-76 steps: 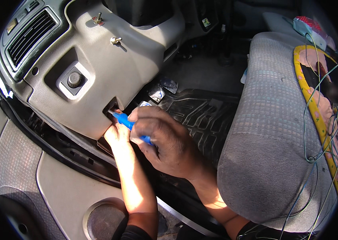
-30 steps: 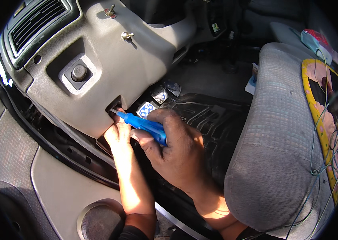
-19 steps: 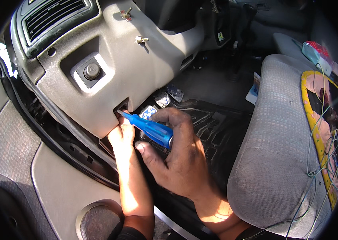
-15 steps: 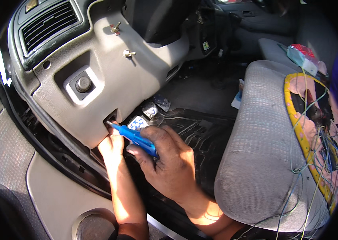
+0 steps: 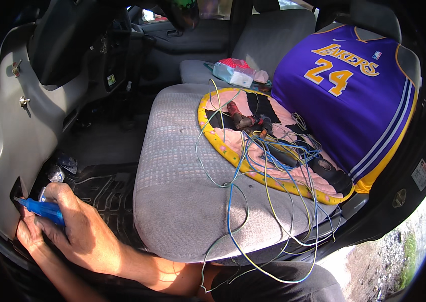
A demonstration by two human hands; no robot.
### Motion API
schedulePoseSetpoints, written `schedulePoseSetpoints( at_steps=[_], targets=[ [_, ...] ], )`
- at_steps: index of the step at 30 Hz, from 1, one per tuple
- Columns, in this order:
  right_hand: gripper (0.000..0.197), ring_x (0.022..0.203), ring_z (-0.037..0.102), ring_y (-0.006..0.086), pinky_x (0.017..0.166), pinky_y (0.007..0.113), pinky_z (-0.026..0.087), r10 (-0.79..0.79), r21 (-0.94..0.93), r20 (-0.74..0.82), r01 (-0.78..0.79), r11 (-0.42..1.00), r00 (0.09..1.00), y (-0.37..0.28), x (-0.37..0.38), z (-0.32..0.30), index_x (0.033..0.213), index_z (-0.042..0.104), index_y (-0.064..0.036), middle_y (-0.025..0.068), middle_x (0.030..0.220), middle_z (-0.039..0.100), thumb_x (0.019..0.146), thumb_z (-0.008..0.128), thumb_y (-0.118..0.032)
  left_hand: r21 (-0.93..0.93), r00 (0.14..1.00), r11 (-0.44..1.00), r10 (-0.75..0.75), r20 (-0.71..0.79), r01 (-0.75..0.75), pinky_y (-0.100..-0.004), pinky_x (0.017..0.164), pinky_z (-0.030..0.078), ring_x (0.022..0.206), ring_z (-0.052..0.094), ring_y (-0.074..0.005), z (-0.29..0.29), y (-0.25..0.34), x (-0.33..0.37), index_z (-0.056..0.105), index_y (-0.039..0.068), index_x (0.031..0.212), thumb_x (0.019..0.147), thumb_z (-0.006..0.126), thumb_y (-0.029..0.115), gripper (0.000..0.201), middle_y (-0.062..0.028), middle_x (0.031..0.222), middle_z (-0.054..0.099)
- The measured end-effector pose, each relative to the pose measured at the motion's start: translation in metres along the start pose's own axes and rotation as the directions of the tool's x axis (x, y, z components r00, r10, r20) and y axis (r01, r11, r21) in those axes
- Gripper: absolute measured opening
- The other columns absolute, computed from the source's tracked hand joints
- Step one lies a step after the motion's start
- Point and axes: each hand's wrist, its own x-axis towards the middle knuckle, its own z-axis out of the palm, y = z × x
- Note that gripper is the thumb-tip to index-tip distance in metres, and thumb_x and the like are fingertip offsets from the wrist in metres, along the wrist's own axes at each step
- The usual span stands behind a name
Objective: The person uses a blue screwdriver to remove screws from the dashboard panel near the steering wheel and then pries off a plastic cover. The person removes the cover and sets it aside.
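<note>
My right hand (image 5: 79, 226) is closed round the blue handle of a screwdriver (image 5: 41, 209). The screwdriver points left, its tip at a small dark opening (image 5: 18, 190) low in the beige dashboard panel (image 5: 36, 141). Just below that opening is my left hand (image 5: 29, 232), raised against the panel's lower edge. Its fingers are partly hidden by the panel and the screwdriver, so their grip cannot be made out.
Loose thin wires (image 5: 230, 186) hang over the grey front seat (image 5: 172, 166). On it lie a yellow-edged pink-and-black cushion (image 5: 218, 146) and a dark red-and-black tool (image 5: 240, 118). A purple jersey (image 5: 318, 100) covers the backrest. Pedals (image 5: 55, 173) stand above the black floor mat (image 5: 107, 189).
The view has swung right, so the dashboard and both hands sit farther left and more of the seat shows. The screwdriver stays in my right hand, by the same opening.
</note>
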Motion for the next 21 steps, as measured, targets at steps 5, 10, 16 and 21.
schedulePoseSetpoints(
  at_steps=[5, 10, 16, 21],
  targets=[
    [0.036, 0.089, 0.071, 0.037, 0.078, 0.042, 0.056, -0.124, -0.089, -0.008, 0.123, 0.988, 0.992, -0.009, 0.003, 0.002, 0.129, 0.058, 0.002, 0.0185, 0.107, 0.067, 0.097, 0.075, -0.002, -0.002, 1.0, 1.0, 0.024, 0.001, -0.024, -0.0465, 0.11, 0.054, 0.125, 0.062, -0.0267, -0.014, 0.006, -0.004, 0.064, 0.003, 0.137, 0.106, 0.07, 0.019, 0.035, -0.0113, 0.138, 0.067],
    [0.034, 0.1, 0.068, 0.0353, 0.08, 0.041, 0.055, 0.09, 0.004, 0.024, -0.09, 0.996, 0.996, 0.001, 0.001, 0.001, 0.122, 0.06, 0.003, 0.0184, 0.115, 0.062, 0.093, 0.077, 0.001, -0.007, 0.999, 0.999, 0.045, 0.012, -0.045, -0.0468, 0.114, 0.053, 0.129, 0.061, -0.0266, -0.01, 0.012, -0.01, 0.063, 0.002, 0.14, 0.106, 0.071, 0.019, 0.038, -0.0112, 0.141, 0.066],
    [0.039, 0.103, 0.067, 0.0412, 0.09, 0.042, 0.058, 0.076, -0.167, 0.068, -0.064, 0.984, 0.995, 0.009, 0.002, 0.001, 0.125, 0.058, 0.002, 0.0242, 0.121, 0.059, 0.092, 0.078, -0.001, -0.17, 0.987, 0.974, 0.156, 0.028, -0.149, -0.047, 0.119, 0.052, 0.135, 0.06, -0.0265, 0.025, 0.023, -0.027, 0.062, 0.001, 0.143, 0.105, 0.072, 0.019, 0.043, -0.0111, 0.145, 0.064],
    [0.037, 0.081, 0.071, 0.0282, 0.079, 0.035, 0.058, -0.131, -0.135, -0.086, 0.119, 0.984, 0.988, 0.009, 0.014, -0.004, 0.122, 0.062, -0.0012, 0.0131, 0.097, 0.072, 0.093, 0.084, -0.009, -0.277, 0.98, 0.943, 0.198, 0.021, -0.184, -0.0452, 0.104, 0.058, 0.123, 0.064, -0.0248, 0.102, 0.021, -0.049, 0.067, 0.009, 0.135, 0.1, 0.079, 0.021, 0.039, -0.0068, 0.134, 0.068]
  ],
)
